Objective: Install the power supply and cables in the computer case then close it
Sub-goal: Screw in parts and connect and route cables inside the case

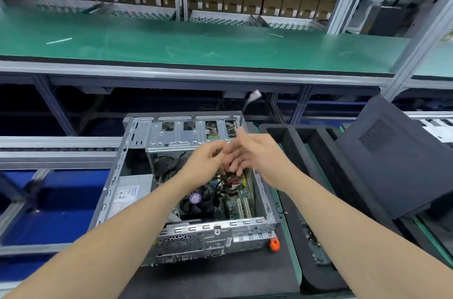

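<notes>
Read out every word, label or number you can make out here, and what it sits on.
Nothing reads clearly.
White printed label on the grey power supply inside the open metal computer case: too small and blurred.
Round purple sticker on the black cooler fan: blurred.
White tags on the brown cardboard boxes: too small.

Computer case [215,242]: top open, free entry. Drive cage [181,138] roofs far edge; power supply [130,194] fills left edge; cables [169,163] crowd middle.

Head camera looks forward and down, close over the computer case [208,226].
</notes>
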Demonstrator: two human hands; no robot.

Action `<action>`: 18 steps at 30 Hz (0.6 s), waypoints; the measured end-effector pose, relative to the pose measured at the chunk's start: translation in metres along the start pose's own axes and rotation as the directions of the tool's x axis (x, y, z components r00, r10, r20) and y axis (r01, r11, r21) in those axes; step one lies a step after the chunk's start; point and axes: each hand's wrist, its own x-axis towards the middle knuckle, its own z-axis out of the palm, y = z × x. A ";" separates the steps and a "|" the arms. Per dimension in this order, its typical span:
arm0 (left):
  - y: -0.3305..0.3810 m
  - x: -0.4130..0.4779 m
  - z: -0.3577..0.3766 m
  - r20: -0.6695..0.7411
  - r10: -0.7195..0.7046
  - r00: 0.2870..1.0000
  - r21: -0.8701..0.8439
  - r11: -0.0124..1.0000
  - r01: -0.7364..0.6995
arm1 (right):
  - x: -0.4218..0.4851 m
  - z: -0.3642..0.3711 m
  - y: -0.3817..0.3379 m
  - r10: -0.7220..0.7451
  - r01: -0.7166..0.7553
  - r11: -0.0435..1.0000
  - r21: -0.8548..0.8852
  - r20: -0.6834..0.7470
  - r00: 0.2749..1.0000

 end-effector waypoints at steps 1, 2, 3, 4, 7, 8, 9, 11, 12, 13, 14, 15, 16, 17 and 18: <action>-0.002 0.001 0.001 -0.024 -0.056 0.998 -0.030 0.998 0.055 | -0.001 -0.005 0.001 -0.132 0.086 0.944 -0.318 -0.127 0.983; -0.004 0.001 0.001 -0.014 -0.117 0.993 -0.090 0.989 0.115 | -0.001 -0.009 0.003 -0.303 0.134 0.793 -0.594 -0.195 0.933; -0.006 0.001 0.001 0.022 -0.170 0.985 -0.154 0.973 0.172 | -0.001 -0.011 0.004 -0.447 0.150 0.626 -0.765 -0.195 0.873; -0.007 0.001 0.001 0.064 -0.207 0.976 -0.197 0.956 0.216 | 0.000 -0.013 0.006 -0.545 0.147 0.490 -0.859 -0.170 0.821; -0.009 -0.001 0.000 0.149 -0.248 0.957 -0.208 0.938 0.276 | 0.011 -0.016 0.006 -0.533 0.099 0.292 -0.951 -0.076 0.842; -0.009 -0.002 0.000 0.165 -0.248 0.954 -0.198 0.940 0.279 | 0.014 -0.017 0.007 -0.483 0.067 0.257 -0.964 -0.068 0.873; -0.010 -0.004 -0.001 0.177 -0.243 0.954 -0.192 0.942 0.276 | 0.016 -0.019 0.009 -0.427 0.032 0.256 -0.966 -0.083 0.901; -0.010 -0.008 -0.006 0.184 -0.220 0.958 -0.212 0.943 0.257 | 0.017 -0.018 0.010 -0.317 -0.053 0.288 -0.956 -0.147 0.937; -0.010 -0.010 -0.010 0.182 -0.210 0.960 -0.247 0.936 0.252 | 0.016 -0.015 0.011 -0.270 -0.084 0.295 -0.952 -0.168 0.948; -0.012 -0.012 -0.014 0.187 -0.201 0.962 -0.284 0.926 0.249 | 0.015 -0.011 0.010 -0.240 -0.098 0.274 -0.957 -0.166 0.957; -0.014 -0.014 -0.018 0.196 -0.187 0.963 -0.305 0.921 0.241 | 0.014 -0.004 0.009 -0.220 -0.099 0.229 -0.968 -0.151 0.964; -0.017 -0.016 -0.021 0.205 -0.171 0.964 -0.311 0.922 0.230 | 0.013 0.002 0.009 -0.203 -0.097 0.212 -0.972 -0.141 0.969; -0.019 -0.018 -0.023 0.207 -0.155 0.966 -0.314 0.925 0.215 | 0.014 0.009 0.011 -0.186 -0.096 0.243 -0.965 -0.144 0.972; -0.021 -0.019 -0.025 0.199 -0.140 0.970 -0.324 0.925 0.200 | 0.015 0.015 0.013 -0.156 -0.104 0.297 -0.949 -0.155 0.976; -0.023 -0.020 -0.026 0.188 -0.125 0.974 -0.340 0.922 0.184 | 0.017 0.020 0.017 -0.121 -0.120 0.341 -0.932 -0.170 0.978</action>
